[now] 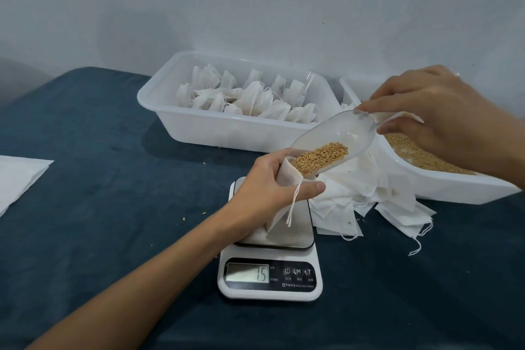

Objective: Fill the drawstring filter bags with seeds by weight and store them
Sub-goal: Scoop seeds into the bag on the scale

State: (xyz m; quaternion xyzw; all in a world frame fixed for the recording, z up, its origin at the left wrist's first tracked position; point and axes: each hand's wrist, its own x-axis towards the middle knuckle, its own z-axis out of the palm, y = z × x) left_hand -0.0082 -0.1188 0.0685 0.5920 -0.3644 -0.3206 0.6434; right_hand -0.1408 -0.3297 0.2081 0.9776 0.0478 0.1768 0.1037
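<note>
Left hand (267, 187) grips the mouth of a white drawstring filter bag (284, 207), whose bottom rests on the white digital kitchen scale (270, 278) near the worktop's front edge. Right hand (431, 111) pinches the handle of a clear plastic scoop (335, 139), tilted so its golden-brown seeds (318, 158) sit at the bag mouth. Display reads 1.5. White plastic tray of filled bags (227, 102) stands at the back edge.
</note>
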